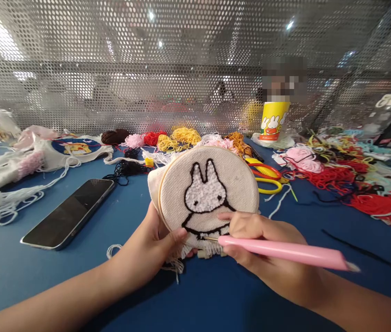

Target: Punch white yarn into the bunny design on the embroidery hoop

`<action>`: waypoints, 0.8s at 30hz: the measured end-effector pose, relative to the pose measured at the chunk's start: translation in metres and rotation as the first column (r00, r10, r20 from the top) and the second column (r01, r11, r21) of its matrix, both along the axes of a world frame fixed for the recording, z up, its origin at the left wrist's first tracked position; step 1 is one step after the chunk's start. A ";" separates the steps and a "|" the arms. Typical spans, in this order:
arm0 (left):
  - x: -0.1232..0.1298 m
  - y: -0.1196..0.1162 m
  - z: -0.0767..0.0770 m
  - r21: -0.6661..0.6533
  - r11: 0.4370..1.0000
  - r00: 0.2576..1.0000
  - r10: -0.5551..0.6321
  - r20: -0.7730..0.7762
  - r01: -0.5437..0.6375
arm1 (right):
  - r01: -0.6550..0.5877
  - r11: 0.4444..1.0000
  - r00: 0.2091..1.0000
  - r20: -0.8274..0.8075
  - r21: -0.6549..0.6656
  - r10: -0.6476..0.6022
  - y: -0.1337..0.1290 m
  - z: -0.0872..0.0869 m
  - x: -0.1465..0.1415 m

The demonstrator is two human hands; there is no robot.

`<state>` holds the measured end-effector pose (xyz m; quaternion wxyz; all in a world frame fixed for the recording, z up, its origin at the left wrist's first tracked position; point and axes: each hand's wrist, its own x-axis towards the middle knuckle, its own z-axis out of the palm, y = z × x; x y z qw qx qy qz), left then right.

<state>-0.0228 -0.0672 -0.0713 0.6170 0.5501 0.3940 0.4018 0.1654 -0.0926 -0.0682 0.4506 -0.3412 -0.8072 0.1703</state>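
My left hand [156, 244] grips the lower left edge of a round embroidery hoop [242, 184], its thumb lying on the front of the cloth. Stretched in the hoop is cream fabric with a rabbit figure [205, 193] outlined in black yarn, its head filled with white loops. Between the fingers of my right hand [264, 244] is a pink punch needle [285, 253]. The needle's metal tip touches or nearly touches the fabric near the figure's bottom edge. White yarn ends hang below the hoop, and the fingers behind it are mostly hidden.
A phone [69, 214] lies at the left beside white yarn [12, 203]. Behind the hoop are yellow yarn [186, 135] and scissors with red and yellow handles [268, 184]. A yellow rabbit-print cup [274, 121] stands before the perforated metal screen [129, 46]. Red yarn [334, 180] spreads at right.
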 end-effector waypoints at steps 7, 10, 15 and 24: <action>0.003 -0.005 -0.005 0.002 1.000 0.998 0.016 0.058 -0.016 | -0.028 0.997 1.000 0.007 0.070 0.028 0.003 0.000 -0.005; 0.004 -0.006 -0.006 0.010 1.000 0.998 0.029 0.059 -0.030 | 0.000 0.989 0.998 0.068 0.151 -0.010 0.004 0.001 -0.006; 0.004 -0.008 -0.001 0.012 0.998 0.996 0.059 0.065 -0.060 | -0.132 0.938 0.957 0.289 0.320 0.036 0.005 -0.001 -0.001; 0.002 -0.022 0.006 0.159 0.980 0.988 0.131 -0.081 -0.117 | -0.131 0.954 0.956 0.290 0.269 0.050 0.002 -0.007 -0.004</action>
